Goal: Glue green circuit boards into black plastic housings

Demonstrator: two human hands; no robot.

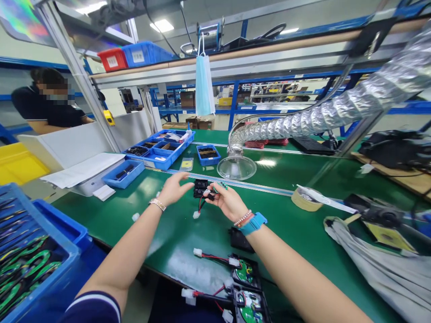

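Note:
My right hand (226, 201) pinches a small green circuit board (222, 184) with red and black wires; a white connector (196, 215) dangles from them. My left hand (173, 189) is just left of it, fingers apart, holding nothing. Between the hands, a black housing (201, 185) lies on the green table. Nearer to me are two black housings with green boards inside, one (245, 270) beyond the other (251, 305), with red and black wires ending in white connectors. Another black part (240, 239) lies partly under my right forearm.
A silver duct ends in a clear round hood (236, 167) beyond my hands. Blue parts bins (168, 162) stand at the back left. A blue tray of wires (72, 264) is at left. Tape roll (305, 199) and grey cloth (357, 255) lie right. A person sits far left.

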